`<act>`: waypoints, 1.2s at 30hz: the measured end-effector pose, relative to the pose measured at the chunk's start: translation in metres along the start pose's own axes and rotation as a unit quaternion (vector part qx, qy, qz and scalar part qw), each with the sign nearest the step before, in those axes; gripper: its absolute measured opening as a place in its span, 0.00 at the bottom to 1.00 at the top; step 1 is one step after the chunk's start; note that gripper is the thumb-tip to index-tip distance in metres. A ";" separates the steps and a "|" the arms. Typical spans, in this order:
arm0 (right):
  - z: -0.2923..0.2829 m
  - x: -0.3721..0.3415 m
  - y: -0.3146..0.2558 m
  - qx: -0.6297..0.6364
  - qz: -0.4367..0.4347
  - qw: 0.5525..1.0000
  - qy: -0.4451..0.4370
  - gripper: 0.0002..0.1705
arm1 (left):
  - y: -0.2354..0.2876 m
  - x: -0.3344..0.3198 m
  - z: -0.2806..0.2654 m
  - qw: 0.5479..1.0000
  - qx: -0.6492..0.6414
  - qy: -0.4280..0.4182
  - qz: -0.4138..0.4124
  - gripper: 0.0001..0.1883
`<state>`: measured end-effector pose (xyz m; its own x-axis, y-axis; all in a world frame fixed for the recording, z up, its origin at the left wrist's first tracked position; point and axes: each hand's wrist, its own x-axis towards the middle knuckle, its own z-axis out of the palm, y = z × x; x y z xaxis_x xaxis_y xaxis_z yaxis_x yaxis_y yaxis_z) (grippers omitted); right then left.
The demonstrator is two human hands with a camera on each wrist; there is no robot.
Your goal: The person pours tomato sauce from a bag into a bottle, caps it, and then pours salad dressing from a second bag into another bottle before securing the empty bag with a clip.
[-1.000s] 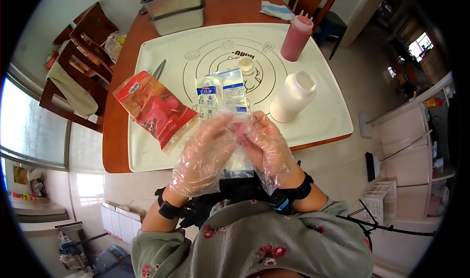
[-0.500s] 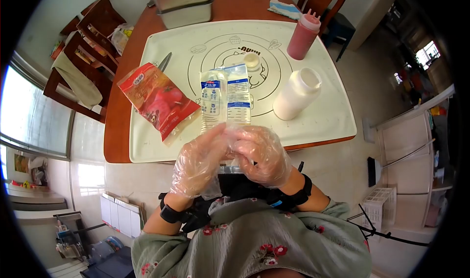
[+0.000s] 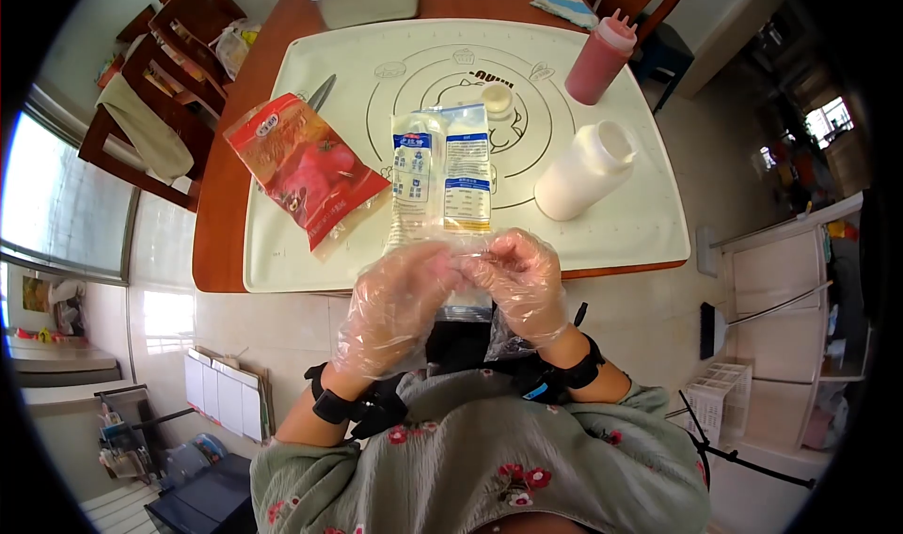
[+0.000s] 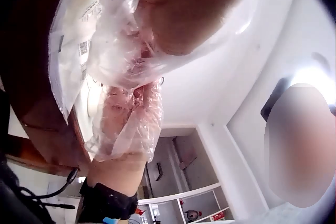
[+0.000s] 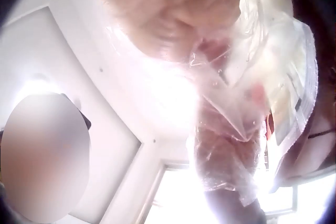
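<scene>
Both hands wear clear plastic gloves and meet fingertip to fingertip above the mat's near edge. The left hand (image 3: 400, 299) pinches thin clear plastic film (image 4: 139, 58), its fingers pointing inward. With bent fingers, the right hand (image 3: 519, 285) pinches the same film beside it; whether this film is glove material or a separate piece I cannot tell. Past the hands lies a white and blue printed packet (image 3: 467, 172) and a similar one (image 3: 413, 172), their near ends partly hidden. A red packet (image 3: 310, 172) lies to the left, and an uncapped white bottle (image 3: 585, 177) stands to the right.
The white mat (image 3: 282, 266) covers the near part of the wooden table (image 3: 221, 177). On it are a pink squeeze bottle (image 3: 598, 64), a small round white item (image 3: 499, 100) and a pointed metal tool (image 3: 324, 92). Metal containers (image 3: 367, 3) and a striped cloth (image 3: 564, 6) lie beyond.
The head view has shifted, so the table items sit higher in it. Both hands stay together; the right hand's fingers have changed position against the left, and the pink patch between them shows less.
</scene>
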<state>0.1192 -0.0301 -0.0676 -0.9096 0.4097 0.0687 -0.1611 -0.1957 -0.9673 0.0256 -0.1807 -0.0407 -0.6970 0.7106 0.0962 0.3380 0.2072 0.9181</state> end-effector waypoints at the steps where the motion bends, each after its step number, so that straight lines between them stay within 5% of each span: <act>1: 0.000 0.000 0.001 0.030 0.014 0.999 -0.002 0.06 | -0.004 0.000 0.002 0.999 0.028 0.015 0.018 0.12; 6: -0.011 0.004 0.007 0.218 0.156 0.963 0.002 0.10 | -0.021 -0.005 0.001 0.999 -0.047 -0.009 0.006 0.12; 9: 0.001 0.005 -0.003 0.128 0.137 0.981 -0.051 0.08 | -0.020 -0.005 -0.002 0.999 -0.023 -0.028 0.008 0.14; 12: -0.007 0.003 0.005 -0.081 0.084 0.992 -0.052 0.07 | -0.026 -0.007 -0.005 0.996 0.038 -0.024 0.079 0.16; 16: -0.014 0.010 0.010 -0.096 -0.017 0.995 0.009 0.06 | -0.051 -0.005 -0.027 0.979 0.180 0.070 0.063 0.20; 19: -0.014 0.019 0.017 -0.115 -0.053 0.992 0.025 0.08 | -0.066 -0.006 -0.032 0.974 0.218 0.027 0.057 0.24; 23: -0.008 0.024 0.031 -0.335 -0.141 0.931 -0.002 0.13 | -0.078 0.002 -0.027 0.952 0.293 0.012 0.085 0.24; 26: -0.004 0.031 0.025 -0.489 -0.254 0.830 -0.086 0.15 | -0.077 0.007 -0.020 0.981 0.190 -0.024 -0.008 0.21; 29: -0.013 0.032 0.026 -0.540 -0.256 0.795 -0.101 0.16 | -0.081 0.018 -0.011 0.993 0.113 -0.012 0.015 0.21; 32: -0.024 0.046 0.024 -0.594 -0.231 0.770 -0.032 0.14 | -0.077 0.036 0.004 0.993 0.097 0.037 -0.059 0.20; 36: -0.025 0.061 0.020 -0.491 -0.259 0.828 -0.085 0.09 | -0.078 0.050 0.012 0.995 0.086 0.016 -0.044 0.19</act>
<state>0.0700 0.0136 -0.0891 -0.8704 0.0649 0.4880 -0.2331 0.8188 -0.5246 -0.0277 -0.1531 -0.1126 -0.7476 0.6633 0.0329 0.3754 0.3813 0.8448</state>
